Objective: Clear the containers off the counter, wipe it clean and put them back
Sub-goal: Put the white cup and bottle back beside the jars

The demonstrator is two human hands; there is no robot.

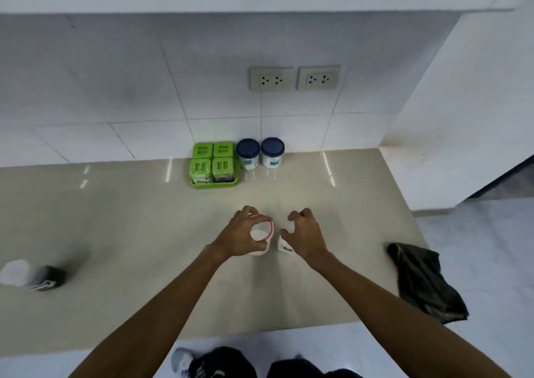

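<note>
Midpoint at best: grips red-rimmed jar [261,233] in left hand [241,237], claws right hand [306,233] over white tub [284,246], hold unclear, with green condiment set [213,165] beyond both.

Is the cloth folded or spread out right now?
Neither: the dark cloth lies crumpled in a loose heap by the right edge of the counter.

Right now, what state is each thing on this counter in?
Red-rimmed tub, upright, gripped by left hand.
Small white jar, under right hand; grip unclear.
Blue-lidded jars, lidded, upright.
Green boxes, lidded, in tray.
Cloth, crumpled.
Dark bottle, blurred; pose unclear.
</note>
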